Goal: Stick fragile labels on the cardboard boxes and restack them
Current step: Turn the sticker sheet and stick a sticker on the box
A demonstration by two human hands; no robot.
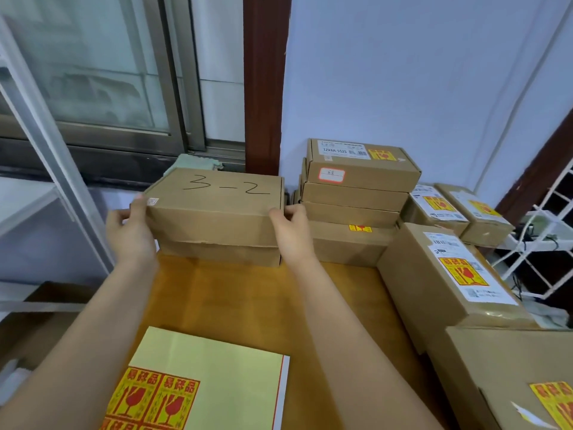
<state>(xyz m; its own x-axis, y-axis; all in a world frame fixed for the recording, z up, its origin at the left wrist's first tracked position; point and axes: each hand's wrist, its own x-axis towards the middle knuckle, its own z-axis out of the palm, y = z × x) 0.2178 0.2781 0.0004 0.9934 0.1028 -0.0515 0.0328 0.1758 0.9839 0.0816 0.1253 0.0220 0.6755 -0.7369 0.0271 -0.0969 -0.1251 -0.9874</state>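
Both hands, left hand point(131, 231) and right hand point(291, 228), are clamping the ends of the unlabelled "3-2" box point(214, 209) at the table's point(248, 305) far edge; uneven gripping risks dragging the box beneath point(220, 254) askew.
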